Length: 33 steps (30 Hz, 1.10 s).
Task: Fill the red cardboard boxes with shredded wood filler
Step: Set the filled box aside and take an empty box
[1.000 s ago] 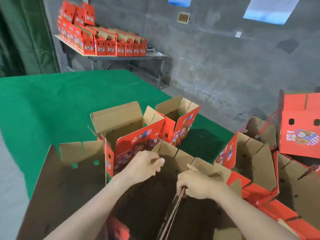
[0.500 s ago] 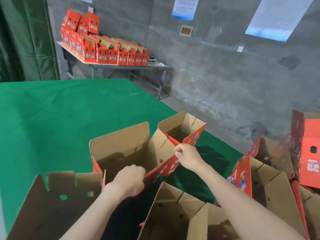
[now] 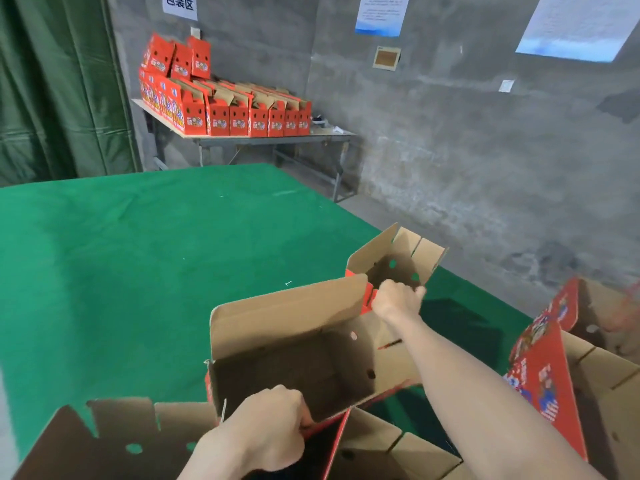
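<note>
Change: the box [image 3: 294, 351] gapes wider than half a second ago, with its brown inside in full view, and the left hand [image 3: 270, 427] sits lower on its near edge.
Box: it is on the table [image 3: 138, 254] at the near right, between both hands, with flaps up.
Left hand: its fingers curl over the box's near red wall, gripping it.
Right hand [image 3: 396, 299]: it pinches the flap at the far end.
Table: it has a green felt cover, matt and flat, with a few pale specks.
Room: the wall [image 3: 450, 150] is rough grey concrete and bears printed sheets [image 3: 381, 12]; a dark green curtain [image 3: 52, 91] hangs in folds at left.
Bench [image 3: 270, 138]: it stands against the wall on thin metal legs and carries a stack [image 3: 225, 112] of red boxes in rows.
Pile [image 3: 540, 375]: more open boxes lie at right, beside the table.
Materials: the boxes are corrugated card, plain brown inside and glossy red print outside, with round punched holes in the walls.
</note>
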Motion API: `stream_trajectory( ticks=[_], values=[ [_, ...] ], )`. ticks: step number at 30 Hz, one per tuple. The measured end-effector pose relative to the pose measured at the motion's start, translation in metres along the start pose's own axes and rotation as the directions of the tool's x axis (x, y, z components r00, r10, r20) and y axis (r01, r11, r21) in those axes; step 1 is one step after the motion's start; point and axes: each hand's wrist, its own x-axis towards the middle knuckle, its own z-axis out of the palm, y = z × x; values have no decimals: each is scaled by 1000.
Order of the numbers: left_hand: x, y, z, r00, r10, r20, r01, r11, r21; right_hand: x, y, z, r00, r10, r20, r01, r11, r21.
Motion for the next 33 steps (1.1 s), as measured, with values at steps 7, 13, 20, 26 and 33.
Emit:
stream_trajectory(
  ticks=[7, 13, 20, 26, 33],
  values=[
    [14, -17, 3, 995, -67, -79, 74, 994, 86, -7, 96, -23, 999, -43, 4, 43, 963, -265],
    [24, 1, 3, 956, -39, -290, 71, 993, 99, -66, 136, -34, 922, -294, 250, 356, 900, -253],
    [16, 34, 4, 945, 13, -328, -91, 970, -225, -125, 164, -75, 846, -378, 377, 307, 922, 236],
    [-14, 36, 6, 826, -39, -563, -157, 942, -295, -145, 168, -35, 963, 85, 254, -128, 979, 157],
    [-36, 56, 14, 811, -14, -585, -93, 984, -151, -160, 137, -40, 994, 90, -57, -73, 963, 258]
  ],
)
